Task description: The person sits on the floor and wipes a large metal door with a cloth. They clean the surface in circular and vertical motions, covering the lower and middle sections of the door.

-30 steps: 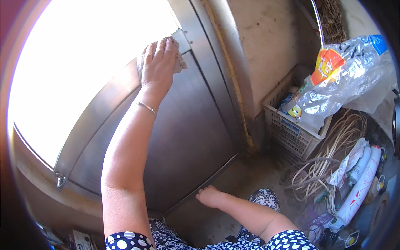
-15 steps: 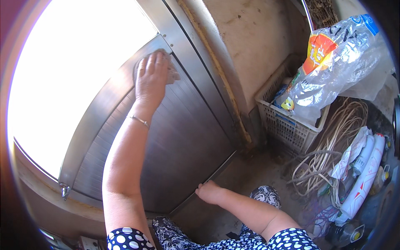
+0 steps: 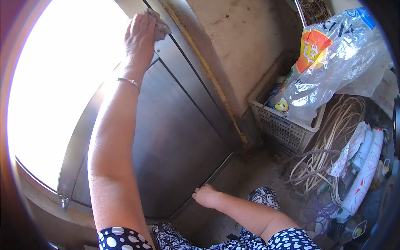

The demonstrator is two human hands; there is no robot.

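Observation:
My left hand [image 3: 139, 39] is pressed against the metal frame beside the bright glass, near the top of the view, its fingers over a crumpled greyish-brown cloth [image 3: 160, 30]. A bracelet [image 3: 130, 81] circles that wrist. The lower part of the silver metal door [image 3: 175, 125] is a ribbed panel, partly covered by my left forearm. My right hand [image 3: 205, 196] is closed at the panel's lower edge strip [image 3: 221, 166]. Its curled fingers hide whether they grip that edge or something else.
A pale plastic crate [image 3: 285, 125] stands by the wall, with a large clear plastic bag [image 3: 329, 66] over it. Coiled cable [image 3: 323, 146], a white wrapped tube [image 3: 364, 179] and several plastic bottles lie at the right. A small metal knob [image 3: 63, 203] sticks out at the door's lower left.
My left hand and the cloth have moved up and slightly left, from the panel's upper corner to the frame above it. My right hand stays closed at the lower edge. The view has shifted a little.

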